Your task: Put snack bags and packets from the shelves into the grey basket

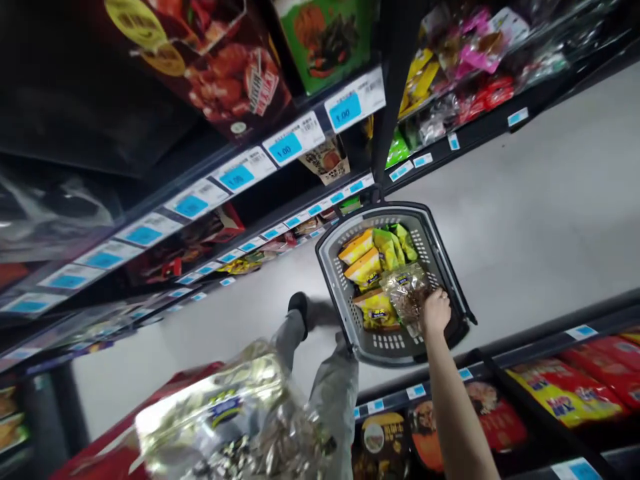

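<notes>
Grey floor (550,200) runs down a shop aisle, seen at a steep tilt. Dark shelves (165,167) of boxed and bagged food rise on one side, edged with blue price labels (285,148). A lower shelf (540,347) of red and yellow packs lines the other.

Close to the camera, a large silvery bag (225,413) with a clear window fills the lower left, blurred. What holds it cannot be seen, and the left hand is out of view.

A grey plastic basket (390,343) with slotted walls stands on the floor just beyond the person's grey trouser legs (330,393) and black shoe (299,305). Inside lie yellow packets (365,267) and green packets (395,243).

A clear bag of brown snacks (405,290) rests on top of the yellow packets, near the middle of the basket. The right hand (436,312), on a bare arm reaching down from the lower right, meets the near edge of this bag. Its fingers are curled together and appear pinched on the film, though the fingertips are hidden.

The clear bag looks light and soft. Its thin glossy film probably crinkles and slides under the fingers. The contents look dry and brittle, so a hard squeeze in the middle could crush them. A corner or sealed edge, where the film is flat and doubled, seems the safest place to hold.
</notes>
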A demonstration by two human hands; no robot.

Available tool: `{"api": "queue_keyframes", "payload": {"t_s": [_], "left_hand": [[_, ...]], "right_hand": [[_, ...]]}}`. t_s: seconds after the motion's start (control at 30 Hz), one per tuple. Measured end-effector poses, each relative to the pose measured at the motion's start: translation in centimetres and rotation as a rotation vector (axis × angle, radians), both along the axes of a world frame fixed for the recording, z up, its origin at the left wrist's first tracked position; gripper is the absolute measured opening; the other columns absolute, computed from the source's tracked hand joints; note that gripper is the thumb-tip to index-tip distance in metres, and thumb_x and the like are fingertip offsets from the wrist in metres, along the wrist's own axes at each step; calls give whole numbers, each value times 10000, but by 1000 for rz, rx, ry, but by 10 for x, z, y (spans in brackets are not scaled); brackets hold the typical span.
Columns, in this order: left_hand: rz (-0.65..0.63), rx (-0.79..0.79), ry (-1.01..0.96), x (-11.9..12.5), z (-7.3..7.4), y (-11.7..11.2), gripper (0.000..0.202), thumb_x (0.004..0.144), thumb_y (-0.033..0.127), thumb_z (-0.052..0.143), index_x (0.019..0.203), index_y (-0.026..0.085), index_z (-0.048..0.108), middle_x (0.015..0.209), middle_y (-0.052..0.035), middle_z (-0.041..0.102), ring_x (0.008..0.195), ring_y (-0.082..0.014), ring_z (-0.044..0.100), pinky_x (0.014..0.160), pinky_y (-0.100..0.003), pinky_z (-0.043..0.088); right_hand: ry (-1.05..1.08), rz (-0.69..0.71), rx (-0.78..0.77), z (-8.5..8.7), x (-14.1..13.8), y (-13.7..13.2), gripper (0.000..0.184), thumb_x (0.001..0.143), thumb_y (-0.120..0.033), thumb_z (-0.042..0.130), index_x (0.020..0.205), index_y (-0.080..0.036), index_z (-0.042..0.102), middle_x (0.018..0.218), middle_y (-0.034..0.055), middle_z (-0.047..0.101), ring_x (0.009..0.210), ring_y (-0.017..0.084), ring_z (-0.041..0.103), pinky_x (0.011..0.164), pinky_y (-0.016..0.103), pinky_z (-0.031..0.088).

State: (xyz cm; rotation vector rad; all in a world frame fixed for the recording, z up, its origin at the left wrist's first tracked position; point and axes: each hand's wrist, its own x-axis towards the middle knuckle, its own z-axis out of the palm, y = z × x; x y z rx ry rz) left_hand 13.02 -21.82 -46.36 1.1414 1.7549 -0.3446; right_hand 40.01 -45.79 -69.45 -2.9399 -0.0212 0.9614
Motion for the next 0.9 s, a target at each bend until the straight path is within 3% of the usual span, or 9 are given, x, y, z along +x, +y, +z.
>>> {"api": "queue_keyframes", "payload": {"t_s": [0.07, 0.13, 0.23, 0.3, 0.37, 0.47, 0.57, 0.7, 0.9], "left_hand": [[29, -17, -25, -17, 30, -5, 402, 799, 476, 632, 1092, 203, 613, 1060, -86, 655, 956, -232, 616, 820, -410, 517], [62, -41, -83, -16, 43, -6, 503, 609, 455, 777, 1015, 187, 647, 967, -70, 684, 902, -254, 630, 806, -392, 516], [72, -191, -268, 20, 30, -8, 427, 437, 317, 840, 805, 167, 684, 793, -52, 703, 801, -269, 640, 771, -355, 505], [58, -216, -408, 54, 10, -12, 348, 476, 272, 809, 786, 160, 698, 773, -46, 703, 810, -264, 635, 792, -343, 486], [17, -269, -520, 83, -5, -19, 297, 517, 280, 793, 773, 153, 710, 796, -53, 705, 841, -276, 632, 806, -346, 469], [30, -323, -569, 109, -15, -34, 313, 525, 284, 804, 791, 143, 718, 831, -66, 707, 865, -288, 629, 820, -355, 454], [207, -382, -521, 113, -13, -45, 486, 439, 334, 871, 865, 168, 705, 886, -64, 709, 933, -301, 620, 843, -368, 450], [511, -526, -530, 103, -12, -45, 623, 327, 452, 911, 846, 193, 686, 934, -60, 704, 1071, -300, 580, 963, -376, 408], [694, -520, -626, 70, -23, -23, 403, 485, 396, 891, 767, 196, 684, 828, -25, 718, 1176, -271, 545, 1059, -383, 363]], "right_hand": [[-86, -73, 40, 35, -26, 8, 495, 923, -344, 302, 1284, -28, 421, 1245, 306, 463, 1187, 391, 446, 937, 523, 364], [41, -209, 311, 80, -56, 14, 472, 881, -451, 401, 1150, -89, 542, 1131, 239, 556, 1068, 345, 536, 908, 485, 418], [584, -290, 959, 148, -93, 17, 501, 853, -563, 430, 1145, -180, 566, 1115, 137, 596, 1015, 262, 586, 905, 397, 465], [662, -263, 1082, 181, -106, 17, 529, 798, -568, 549, 1199, -224, 562, 1223, 112, 545, 1123, 257, 536, 959, 372, 440], [539, -250, 1028, 197, -106, 16, 561, 700, -541, 683, 1166, -238, 604, 1259, 107, 511, 1199, 280, 474, 1002, 377, 405], [427, -297, 968, 199, -94, 11, 520, 636, -521, 738, 1057, -222, 670, 1245, 122, 508, 1204, 306, 463, 1026, 414, 383], [435, -369, 967, 197, -82, 9, 436, 653, -497, 728, 971, -201, 697, 1266, 140, 501, 1206, 309, 469, 1023, 419, 389], [453, -443, 962, 197, -80, 7, 441, 632, -489, 743, 957, -194, 698, 1250, 141, 543, 1178, 303, 503, 997, 405, 413], [569, -629, 966, 162, -96, -18, 539, 675, -660, 561, 985, -227, 644, 806, 82, 664, 753, 269, 647, 716, 414, 533]]}}
